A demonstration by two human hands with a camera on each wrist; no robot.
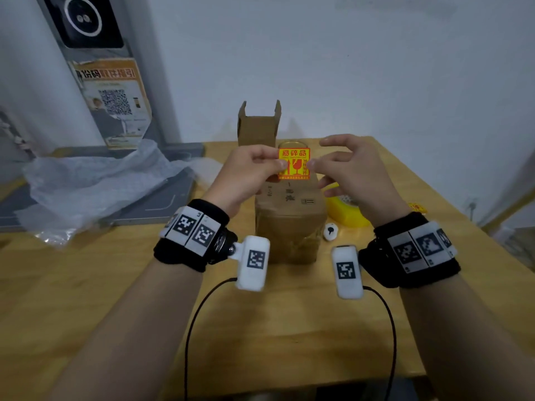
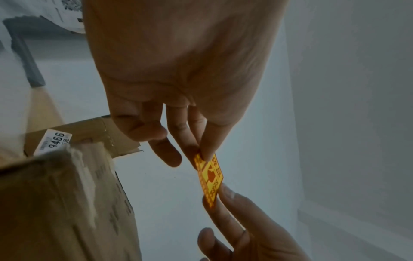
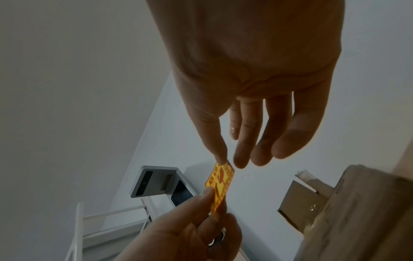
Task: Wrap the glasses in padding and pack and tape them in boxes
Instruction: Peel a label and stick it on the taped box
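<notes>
Pinching sticker (image 1: 293,164) edges, both hands (image 1: 246,175) (image 1: 346,172).

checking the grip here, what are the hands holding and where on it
A yellow fragile sticker: left hand pinches its left edge, right hand its right edge.

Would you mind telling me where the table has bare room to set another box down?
The table is bare in front, near the person, on either side of the taped box. It is crowded at left rear with bubble wrap and right of the box with yellow tape roll. An open box stands behind.
</notes>
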